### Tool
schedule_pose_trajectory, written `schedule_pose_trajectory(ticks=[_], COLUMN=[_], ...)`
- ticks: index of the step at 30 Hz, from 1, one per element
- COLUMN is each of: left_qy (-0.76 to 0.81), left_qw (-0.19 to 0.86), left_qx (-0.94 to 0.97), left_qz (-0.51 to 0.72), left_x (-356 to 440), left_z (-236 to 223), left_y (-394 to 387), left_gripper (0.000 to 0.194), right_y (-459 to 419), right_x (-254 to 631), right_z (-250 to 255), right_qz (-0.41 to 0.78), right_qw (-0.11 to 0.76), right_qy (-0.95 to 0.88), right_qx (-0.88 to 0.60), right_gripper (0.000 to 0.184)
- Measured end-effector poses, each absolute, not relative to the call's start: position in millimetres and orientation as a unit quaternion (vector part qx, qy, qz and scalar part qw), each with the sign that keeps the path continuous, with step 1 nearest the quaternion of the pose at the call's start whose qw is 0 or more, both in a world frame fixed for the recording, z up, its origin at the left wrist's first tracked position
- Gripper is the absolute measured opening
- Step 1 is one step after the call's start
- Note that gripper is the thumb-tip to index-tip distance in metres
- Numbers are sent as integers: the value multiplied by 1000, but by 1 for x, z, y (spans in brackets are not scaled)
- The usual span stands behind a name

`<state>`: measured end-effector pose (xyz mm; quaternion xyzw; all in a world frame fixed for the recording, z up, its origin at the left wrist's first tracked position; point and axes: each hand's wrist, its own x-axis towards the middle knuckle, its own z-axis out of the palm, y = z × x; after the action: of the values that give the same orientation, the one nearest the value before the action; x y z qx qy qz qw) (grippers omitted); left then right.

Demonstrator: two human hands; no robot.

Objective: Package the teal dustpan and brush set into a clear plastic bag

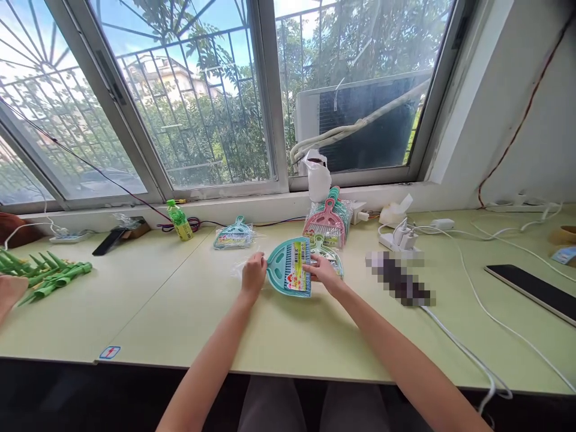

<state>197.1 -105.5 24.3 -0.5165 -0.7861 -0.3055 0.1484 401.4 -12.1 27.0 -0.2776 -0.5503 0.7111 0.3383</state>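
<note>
A teal mini dustpan (288,267) with a colourful label card lies on the pale green table (189,324) in front of me. My left hand (253,275) grips its left side together with a clear plastic bag (240,268). My right hand (321,271) holds its right edge, resting over a green dustpan set (327,251) beneath. A bagged teal dustpan set (234,235) lies further back to the left. A stack of bagged pink and teal sets (327,221) leans behind.
A green bottle (179,220) stands by the windowsill. Green plastic pieces (45,275) lie far left beside another person's hand (9,292). A power strip (396,240), white cables (472,300) and a dark tablet (533,291) occupy the right side.
</note>
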Motion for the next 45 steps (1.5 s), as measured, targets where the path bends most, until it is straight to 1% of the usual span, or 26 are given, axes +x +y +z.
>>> schedule_pose_trajectory(ticks=[6, 9, 11, 13, 15, 17, 19, 20, 21, 22, 24, 26, 27, 29, 32, 35, 37, 40, 45], left_qy=[-703, -642, -624, -653, -710, -749, -755, -749, -738, -716, -637, -539, -501, -461, -438, -422, -418, -420, -405], left_qw=[102, 87, 108, 169, 238, 281, 277, 247, 195, 121, -64, -229, -288, -370, -434, -454, -469, -522, -573], left_qx=[-580, -647, -665, -609, -481, -340, -240, -207, -188, -186, -230, -295, -318, -333, -322, -309, -311, -333, -382], left_qz=[-400, -402, -397, -416, -455, -495, -544, -578, -619, -662, -733, -755, -751, -735, -718, -722, -713, -664, -601], left_x=[208, 217, 225, 233, 236, 233, 223, 217, 211, 207, 203, 208, 213, 224, 236, 239, 240, 243, 244], left_z=[19, 19, 22, 27, 33, 39, 43, 44, 44, 44, 42, 39, 38, 36, 33, 31, 29, 26, 22], left_y=[-100, -101, -104, -110, -115, -118, -117, -115, -113, -110, -105, -102, -101, -101, -101, -101, -101, -103, -105], left_gripper=[33, 39, 43, 44, 47, 57, 71, 76, 78, 77, 69, 61, 59, 54, 43, 39, 39, 42, 46], right_y=[-11, -11, -12, -14, -15, -16, -17, -16, -16, -16, -15, -15, -15, -17, -21, -26, -27, -26, -24], right_x=[397, 396, 396, 396, 396, 397, 398, 398, 398, 398, 398, 397, 397, 394, 390, 387, 387, 388, 390], right_z=[18, 17, 17, 18, 19, 21, 22, 22, 23, 23, 24, 23, 23, 22, 20, 19, 19, 19, 17], right_qz=[703, 714, 721, 725, 727, 726, 724, 724, 724, 724, 725, 724, 724, 726, 731, 733, 732, 725, 716], right_qw=[401, 412, 415, 424, 438, 452, 466, 471, 476, 478, 477, 469, 461, 439, 421, 437, 454, 475, 488], right_qy=[-517, -497, -490, -482, -472, -463, -453, -449, -445, -443, -444, -454, -463, -484, -492, -467, -452, -441, -434], right_qx=[-280, -271, -260, -249, -240, -233, -231, -229, -228, -226, -223, -221, -219, -214, -218, -231, -231, -233, -247], right_gripper=[37, 39, 41, 43, 45, 47, 50, 51, 51, 51, 50, 50, 50, 51, 52, 52, 51, 50, 50])
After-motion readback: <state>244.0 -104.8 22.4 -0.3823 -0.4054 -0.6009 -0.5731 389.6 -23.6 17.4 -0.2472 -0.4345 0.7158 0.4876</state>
